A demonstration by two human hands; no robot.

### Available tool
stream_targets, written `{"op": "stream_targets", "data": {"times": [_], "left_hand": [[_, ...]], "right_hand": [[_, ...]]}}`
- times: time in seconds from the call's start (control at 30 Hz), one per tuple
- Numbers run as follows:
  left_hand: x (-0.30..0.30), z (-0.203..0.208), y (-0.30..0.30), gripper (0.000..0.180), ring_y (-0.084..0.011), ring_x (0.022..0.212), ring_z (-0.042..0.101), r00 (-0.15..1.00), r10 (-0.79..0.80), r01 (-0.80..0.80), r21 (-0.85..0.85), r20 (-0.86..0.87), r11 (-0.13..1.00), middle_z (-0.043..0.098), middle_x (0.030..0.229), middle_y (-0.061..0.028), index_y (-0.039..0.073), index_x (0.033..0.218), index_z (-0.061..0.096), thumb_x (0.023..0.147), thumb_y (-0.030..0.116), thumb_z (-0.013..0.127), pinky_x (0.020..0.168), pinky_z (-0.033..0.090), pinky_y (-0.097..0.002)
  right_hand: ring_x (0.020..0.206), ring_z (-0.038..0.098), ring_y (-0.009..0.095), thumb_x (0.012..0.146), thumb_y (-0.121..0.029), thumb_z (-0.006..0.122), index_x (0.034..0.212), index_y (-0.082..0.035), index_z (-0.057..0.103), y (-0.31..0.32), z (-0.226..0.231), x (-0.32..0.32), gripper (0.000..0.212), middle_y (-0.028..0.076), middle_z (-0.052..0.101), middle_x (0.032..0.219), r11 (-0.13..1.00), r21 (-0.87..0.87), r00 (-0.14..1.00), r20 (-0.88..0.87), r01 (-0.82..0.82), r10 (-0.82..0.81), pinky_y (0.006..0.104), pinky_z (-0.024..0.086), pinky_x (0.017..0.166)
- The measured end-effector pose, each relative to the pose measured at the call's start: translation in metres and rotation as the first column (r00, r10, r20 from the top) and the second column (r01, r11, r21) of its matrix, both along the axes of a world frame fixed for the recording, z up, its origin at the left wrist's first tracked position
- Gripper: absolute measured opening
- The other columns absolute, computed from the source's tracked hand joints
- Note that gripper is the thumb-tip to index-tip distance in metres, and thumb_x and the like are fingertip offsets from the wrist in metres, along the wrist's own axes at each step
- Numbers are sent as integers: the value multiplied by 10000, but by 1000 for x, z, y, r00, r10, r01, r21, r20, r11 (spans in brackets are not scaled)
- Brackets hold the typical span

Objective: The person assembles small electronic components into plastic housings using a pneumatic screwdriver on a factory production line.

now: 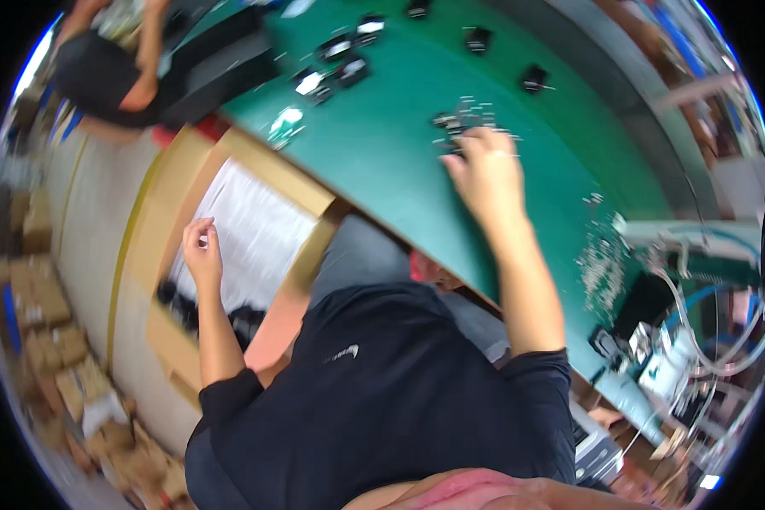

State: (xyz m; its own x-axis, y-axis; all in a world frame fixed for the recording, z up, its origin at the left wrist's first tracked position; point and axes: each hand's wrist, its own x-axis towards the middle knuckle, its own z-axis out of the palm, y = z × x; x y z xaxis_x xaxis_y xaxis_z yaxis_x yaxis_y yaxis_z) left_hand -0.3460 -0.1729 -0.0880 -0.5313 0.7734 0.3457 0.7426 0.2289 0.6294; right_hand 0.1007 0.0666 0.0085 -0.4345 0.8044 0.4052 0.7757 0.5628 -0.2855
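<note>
My right hand [491,174] reaches over the green table, its thumb spread away from the fingers. The fingertips are at a loose cluster of small dark and silvery parts [476,115], and I see nothing clearly held. My left hand [202,242] hovers above an open cardboard box, fingers curled together. Whether a small thing is pinched in them I cannot make out. Inside the box lies white sheet material [255,225], with black items [183,302] along its near left side.
On the green table [382,161] stand several small black units [353,70] and a clear, shiny packet [286,126]. Small silvery pieces [602,270] lie scattered at right, beside a machine with hoses [680,297]. Another person [102,76] works at upper left. Cardboard boxes [38,293] line the left floor.
</note>
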Motion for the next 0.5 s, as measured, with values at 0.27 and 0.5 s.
{"op": "stream_targets", "data": {"times": [0.27, 0.5], "left_hand": [[-57, -23, -180, 145, -246, 893, 674, 938, 339, -347, -222, -73, 911, 680, 1028, -135, 7, 1044, 734, 926, 26, 652, 830, 557, -348], [-42, -68, -125, 593, -371, 1241, 569, 947, 199, -301, -483, -251, 823, 572, 1366, -140, 170, 1381, 593, 822, 190, 792, 1024, 481, -489]], "right_hand": [[959, 663, 352, 855, -97, 753, 935, -39, 717, 23, -7, 22, 105, 122, 721, 972, 999, -18, 995, 96, 28, -26, 450, 526, 882], [930, 694, 310, 869, -101, 750, 1007, -72, 733, 21, -9, 23, 142, 114, 735, 959, 996, -87, 1000, 9, 8, -8, 412, 540, 860]]}}
